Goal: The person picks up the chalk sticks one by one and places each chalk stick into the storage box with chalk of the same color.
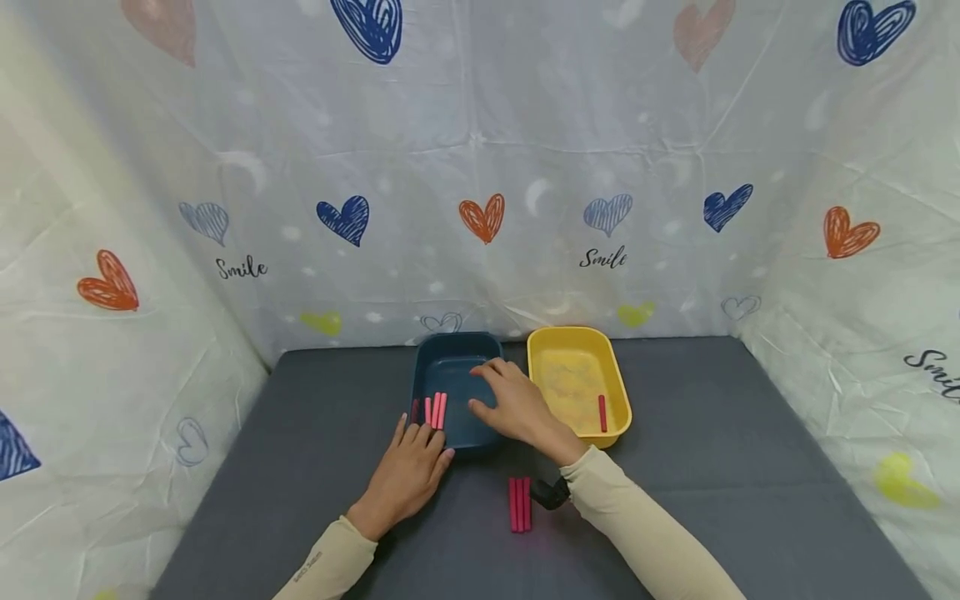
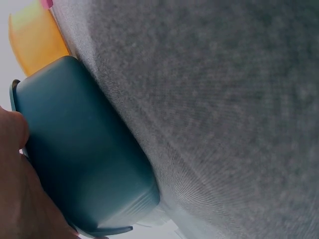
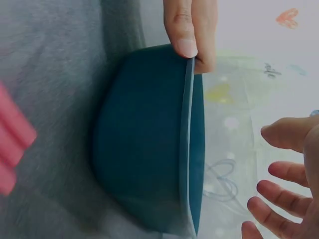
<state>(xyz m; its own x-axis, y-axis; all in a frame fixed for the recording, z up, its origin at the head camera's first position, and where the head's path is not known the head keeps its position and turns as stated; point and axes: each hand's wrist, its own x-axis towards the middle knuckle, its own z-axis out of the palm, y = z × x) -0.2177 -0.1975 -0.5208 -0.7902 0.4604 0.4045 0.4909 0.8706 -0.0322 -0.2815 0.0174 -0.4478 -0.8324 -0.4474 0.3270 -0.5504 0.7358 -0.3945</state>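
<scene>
The dark blue plastic tub (image 1: 465,421) sits at the middle back of the table. My left hand (image 1: 405,475) grips its near left rim; in the right wrist view the thumb (image 3: 185,46) lies outside the wall, with fingers over the rim. Several pink sticks (image 1: 437,410) and a dark red one (image 1: 416,410) stand side by side in the tub's left part, partly hidden by the left fingers. Above the tub's right side hovers my right hand (image 1: 517,407), fingers spread and holding nothing.
To the right of the blue tub stands a yellow tub (image 1: 562,383) with a red stick (image 1: 602,413) inside. Three dark pink sticks (image 1: 520,505) lie together on the grey tabletop (image 1: 712,450), near the right wrist. A printed cloth (image 1: 420,167) hangs behind and at both sides.
</scene>
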